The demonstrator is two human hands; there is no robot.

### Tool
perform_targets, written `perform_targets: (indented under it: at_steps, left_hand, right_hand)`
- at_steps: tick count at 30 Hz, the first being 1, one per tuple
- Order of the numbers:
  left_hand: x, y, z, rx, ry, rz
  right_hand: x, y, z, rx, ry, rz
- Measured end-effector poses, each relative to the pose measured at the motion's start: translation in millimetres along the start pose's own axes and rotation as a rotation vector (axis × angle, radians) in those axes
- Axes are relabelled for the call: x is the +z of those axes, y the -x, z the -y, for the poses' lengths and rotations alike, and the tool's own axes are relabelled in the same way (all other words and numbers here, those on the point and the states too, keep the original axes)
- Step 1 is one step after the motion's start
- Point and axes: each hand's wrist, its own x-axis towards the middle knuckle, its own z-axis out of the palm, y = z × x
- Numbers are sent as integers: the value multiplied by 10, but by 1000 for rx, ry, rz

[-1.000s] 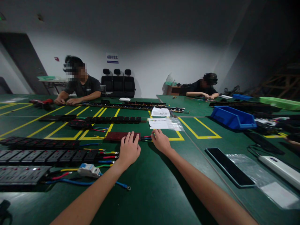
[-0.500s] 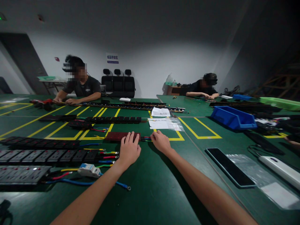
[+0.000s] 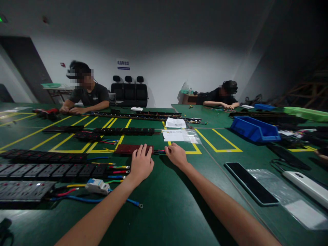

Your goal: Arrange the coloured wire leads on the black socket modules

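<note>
A dark red rectangular block lies on the green table with thin coloured wires coming out of its right end. My left hand rests across the block's right part, fingers stretched out and slightly apart, palm down. At the far end of the wires my right hand is closed, its thumb and fingers pinched around their ends. The wire tips are hidden inside those fingers. A yellow wire shows beyond the block's left end.
Socket strips with ring-terminal leads lie on the left, beside a small white breaker. Paper sheets lie beyond my hands. To the right are a blue bin, a phone and a white device. Two people sit across the table.
My two hands, the block and the wires have hardly moved. The person at the far left has shifted slightly, with hands drawn a little to the left.
</note>
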Motion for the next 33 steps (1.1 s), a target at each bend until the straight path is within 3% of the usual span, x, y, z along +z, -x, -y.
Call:
perform_targets:
  at_steps: [8, 20, 27, 33]
  left_hand:
    - [-59, -7, -11, 1, -1, 22]
    - [-47, -5, -4, 4, 11, 8]
    - [-23, -4, -6, -2, 4, 12]
    - [-47, -8, -11, -2, 13, 21]
  right_hand:
    - [-29, 14, 30, 25, -30, -36]
    - [-12, -2, 8, -6, -14, 54]
    - [-20, 14, 37, 37, -24, -51]
    - [-21, 9, 30, 4, 24, 39]
